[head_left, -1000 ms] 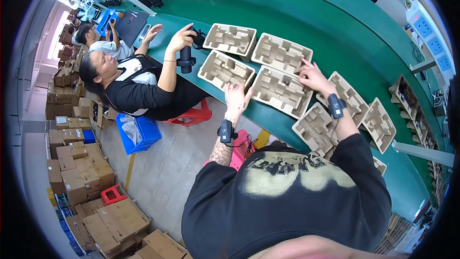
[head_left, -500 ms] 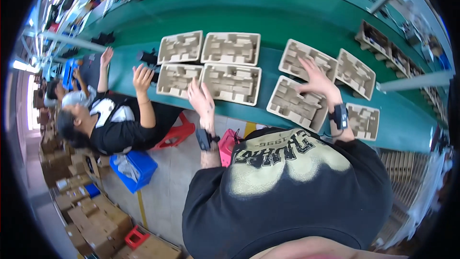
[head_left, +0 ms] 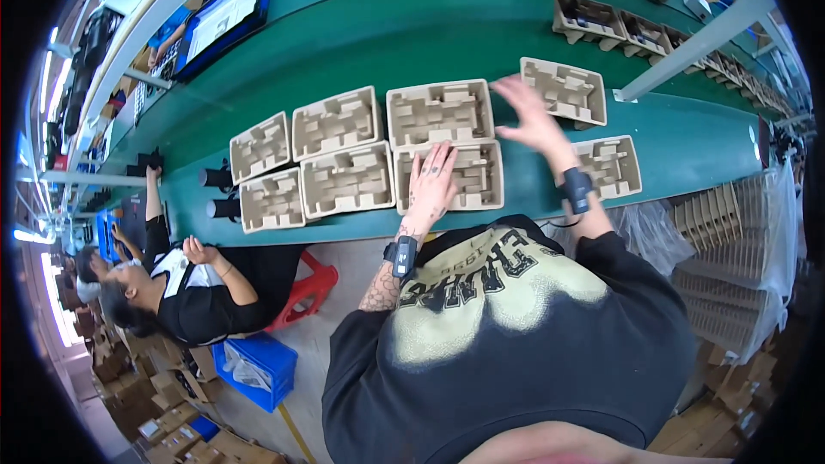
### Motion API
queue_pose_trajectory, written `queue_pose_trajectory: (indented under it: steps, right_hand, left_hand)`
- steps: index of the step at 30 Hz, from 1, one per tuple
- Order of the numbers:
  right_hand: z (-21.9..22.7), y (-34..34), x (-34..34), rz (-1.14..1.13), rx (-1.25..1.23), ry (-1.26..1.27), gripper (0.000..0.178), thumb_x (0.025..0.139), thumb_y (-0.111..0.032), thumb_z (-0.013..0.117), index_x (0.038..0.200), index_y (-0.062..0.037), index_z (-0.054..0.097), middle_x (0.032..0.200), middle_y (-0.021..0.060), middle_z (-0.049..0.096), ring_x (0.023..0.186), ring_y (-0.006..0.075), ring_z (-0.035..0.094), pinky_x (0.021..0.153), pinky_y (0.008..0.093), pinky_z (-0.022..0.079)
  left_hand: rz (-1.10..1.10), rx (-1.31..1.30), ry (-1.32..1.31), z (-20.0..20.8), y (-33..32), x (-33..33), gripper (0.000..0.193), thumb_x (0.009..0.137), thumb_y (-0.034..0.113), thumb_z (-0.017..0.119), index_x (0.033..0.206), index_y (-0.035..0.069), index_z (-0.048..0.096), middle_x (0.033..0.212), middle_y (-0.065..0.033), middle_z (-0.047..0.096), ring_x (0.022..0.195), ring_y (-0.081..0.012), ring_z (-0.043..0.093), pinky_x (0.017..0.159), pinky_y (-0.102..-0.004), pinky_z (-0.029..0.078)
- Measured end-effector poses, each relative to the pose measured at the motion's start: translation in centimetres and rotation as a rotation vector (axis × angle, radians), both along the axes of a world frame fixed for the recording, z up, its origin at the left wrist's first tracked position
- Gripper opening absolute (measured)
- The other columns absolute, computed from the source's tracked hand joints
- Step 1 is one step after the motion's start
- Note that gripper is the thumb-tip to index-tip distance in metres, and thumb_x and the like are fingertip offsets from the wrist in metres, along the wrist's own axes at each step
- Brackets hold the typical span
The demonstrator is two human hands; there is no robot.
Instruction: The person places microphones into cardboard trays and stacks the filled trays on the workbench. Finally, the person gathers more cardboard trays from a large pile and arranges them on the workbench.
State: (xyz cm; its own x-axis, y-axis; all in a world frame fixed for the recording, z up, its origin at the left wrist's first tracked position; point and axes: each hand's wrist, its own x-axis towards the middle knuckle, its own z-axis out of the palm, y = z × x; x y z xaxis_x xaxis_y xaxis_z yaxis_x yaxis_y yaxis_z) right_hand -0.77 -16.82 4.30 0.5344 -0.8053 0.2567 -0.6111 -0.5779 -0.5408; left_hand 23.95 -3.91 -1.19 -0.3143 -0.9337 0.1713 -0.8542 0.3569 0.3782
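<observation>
Trays (head_left: 474, 174) | under L fingers (head_left: 437, 160), straight, can't tell grip | nr R fingers (head_left: 516, 93), spread, empty

A blue rectangular plastic crate (head_left: 282, 375) holding crumpled translucent plastic (head_left: 246, 371) stands near a red plastic stool (head_left: 314, 290). Brown cardboard boxes (head_left: 172, 419) lie at lower left; a flat, dark-framed rectangular screen (head_left: 226, 20) shows at upper left.
</observation>
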Motion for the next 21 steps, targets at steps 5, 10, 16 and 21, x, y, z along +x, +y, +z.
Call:
queue_pose_trajectory:
  steps: [5, 10, 16, 21]
  right_hand:
    - [2.6, 2.0, -14.7, -0.221, 0.414, 0.817, 0.119, 0.053, -0.024, 0.081, 0.150, -0.0172, 0.011, 0.149, 0.0183, 0.026, 0.141, 0.0372, 0.018, 0.111, 0.0567, 0.018]
    - [-2.5, 3.2, -16.6, -0.020, 0.113, 0.758, 0.119, 0.052, -0.026, 0.084, 0.149, -0.0163, 0.015, 0.144, 0.0176, 0.032, 0.140, 0.0370, 0.020, 0.111, 0.0573, 0.019]
    - [-6.1, 0.4, -13.2, -0.246, 0.408, 0.346, 0.112, 0.051, -0.026, 0.085, 0.145, -0.0159, 0.025, 0.143, 0.0183, 0.032, 0.139, 0.0377, 0.020, 0.112, 0.0555, 0.016]
    - [-2.9, 1.6, -10.5, -0.292, 0.181, 0.565, 0.114, 0.047, -0.027, 0.087, 0.143, -0.0147, 0.028, 0.142, 0.0166, 0.034, 0.139, 0.0352, 0.022, 0.113, 0.0548, 0.014]
  left_hand:
    - [0.135, 0.049, 0.086, 0.4, -0.8, -0.5, 0.068, 0.077, 0.008, 0.056, 0.142, 0.011, 0.036, 0.148, -0.0106, 0.033, 0.138, -0.0255, 0.030, 0.113, -0.0497, 0.018]
    - [0.137, 0.078, 0.121, 1.7, 0.3, -0.6, 0.066, 0.079, 0.007, 0.057, 0.142, 0.010, 0.036, 0.145, -0.0135, 0.036, 0.136, -0.0289, 0.033, 0.112, -0.0484, 0.022]
    - [0.191, 0.114, 0.282, 5.4, 3.6, -1.4, 0.062, 0.080, 0.004, 0.053, 0.140, 0.008, 0.038, 0.136, -0.0148, 0.046, 0.123, -0.0312, 0.046, 0.102, -0.0423, 0.037]
    - [0.323, 0.125, 0.336, 7.1, 6.1, 0.3, 0.056, 0.082, 0.003, 0.053, 0.136, 0.008, 0.043, 0.120, -0.0147, 0.057, 0.100, -0.0316, 0.059, 0.086, -0.0386, 0.048]
